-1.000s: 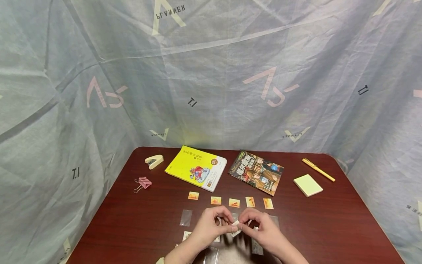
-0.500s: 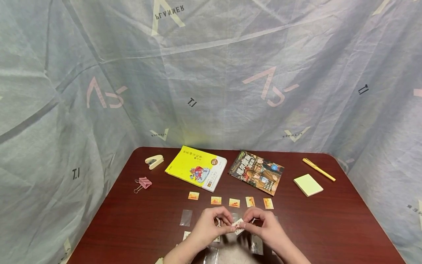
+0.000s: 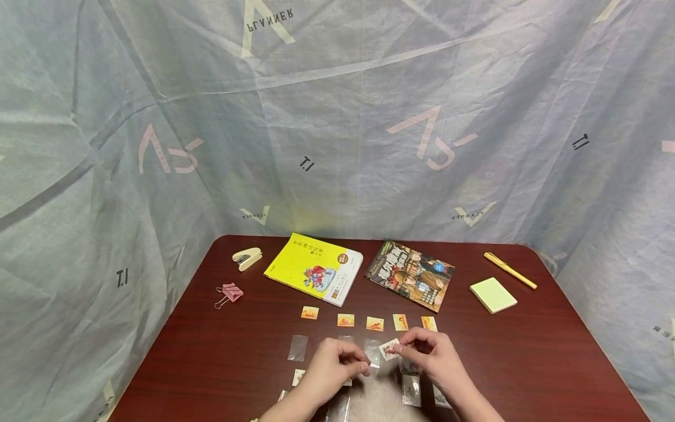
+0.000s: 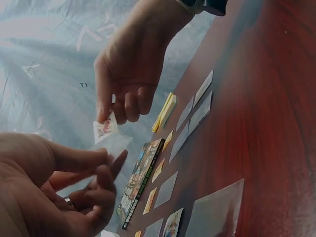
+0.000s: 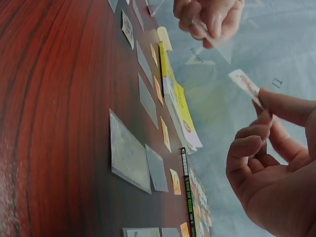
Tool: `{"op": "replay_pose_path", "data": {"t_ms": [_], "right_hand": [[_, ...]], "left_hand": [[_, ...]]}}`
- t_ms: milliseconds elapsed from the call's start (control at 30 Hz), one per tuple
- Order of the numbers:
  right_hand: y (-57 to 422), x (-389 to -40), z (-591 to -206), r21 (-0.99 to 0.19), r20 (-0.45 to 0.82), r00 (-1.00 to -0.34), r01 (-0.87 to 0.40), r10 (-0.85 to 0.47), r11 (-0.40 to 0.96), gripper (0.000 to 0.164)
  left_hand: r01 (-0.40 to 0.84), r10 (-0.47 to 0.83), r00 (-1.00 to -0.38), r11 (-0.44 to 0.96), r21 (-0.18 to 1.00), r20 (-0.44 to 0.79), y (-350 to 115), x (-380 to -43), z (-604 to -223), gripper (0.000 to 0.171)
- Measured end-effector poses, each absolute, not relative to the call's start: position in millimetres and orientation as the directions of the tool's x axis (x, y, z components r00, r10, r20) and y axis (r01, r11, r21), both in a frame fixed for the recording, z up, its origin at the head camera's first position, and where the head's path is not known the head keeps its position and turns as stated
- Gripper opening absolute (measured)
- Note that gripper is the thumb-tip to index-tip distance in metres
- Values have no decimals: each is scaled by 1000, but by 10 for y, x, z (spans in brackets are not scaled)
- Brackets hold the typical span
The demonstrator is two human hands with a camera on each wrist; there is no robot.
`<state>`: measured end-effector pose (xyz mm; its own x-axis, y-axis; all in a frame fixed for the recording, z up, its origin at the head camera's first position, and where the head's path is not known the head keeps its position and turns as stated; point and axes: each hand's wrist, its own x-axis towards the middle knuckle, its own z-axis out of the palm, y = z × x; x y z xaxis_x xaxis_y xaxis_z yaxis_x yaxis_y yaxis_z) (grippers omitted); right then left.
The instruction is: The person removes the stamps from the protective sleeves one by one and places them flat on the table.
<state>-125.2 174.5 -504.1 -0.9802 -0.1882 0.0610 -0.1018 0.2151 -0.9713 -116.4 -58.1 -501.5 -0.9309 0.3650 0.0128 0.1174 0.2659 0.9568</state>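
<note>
My right hand (image 3: 432, 354) pinches a small stamp (image 3: 389, 349) with a red picture, holding it up by one edge between thumb and fingers. Across from it, my left hand (image 3: 334, 369) holds a small clear plastic sleeve (image 4: 120, 142) between thumb and fingers. The stamp and sleeve overlap in the left wrist view, but the right wrist view has a gap between them. Below the hands lie other clear sleeves (image 3: 297, 348), one with a stamp-like picture (image 3: 411, 391). My left hand and forearm partly hide another picture stamp (image 3: 298, 377).
Several orange stamps (image 3: 345, 320) form a row beyond my hands. Behind them lie a yellow book (image 3: 313, 266) and a dark comic-style book (image 3: 411, 275). A stapler (image 3: 246, 258) and pink binder clip (image 3: 230, 292) are left; a note pad (image 3: 493, 295) and yellow pen (image 3: 510, 271) right.
Both hands were together at the stamp. My right hand has drawn it away from the left, to the right and slightly forward. The left hand has stayed nearly in place.
</note>
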Motion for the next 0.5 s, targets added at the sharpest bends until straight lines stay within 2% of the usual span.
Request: {"op": "replay_pose_path", "data": {"t_ms": [67, 200, 367, 500], "right_hand": [[1756, -1252, -5044, -975, -19, -987, -17, -160, 221, 19], [1768, -1258, -5062, -965, -113, -978, 66, -175, 255, 26], [1745, -1263, -5117, -941, -156, -960, 72, -234, 332, 27], [1682, -1238, -5146, -924, -181, -945, 68, -273, 377, 26]], "left_hand": [[60, 350, -936, 264, 963, -38, -578, -1135, -5016, 6], [-25, 352, -928, 277, 961, -126, -568, -1085, -5047, 15], [-53, 431, -887, 259, 965, -165, -554, -981, -5087, 14], [-24, 434, -883, 337, 941, -177, -516, -907, -5134, 11]]}}
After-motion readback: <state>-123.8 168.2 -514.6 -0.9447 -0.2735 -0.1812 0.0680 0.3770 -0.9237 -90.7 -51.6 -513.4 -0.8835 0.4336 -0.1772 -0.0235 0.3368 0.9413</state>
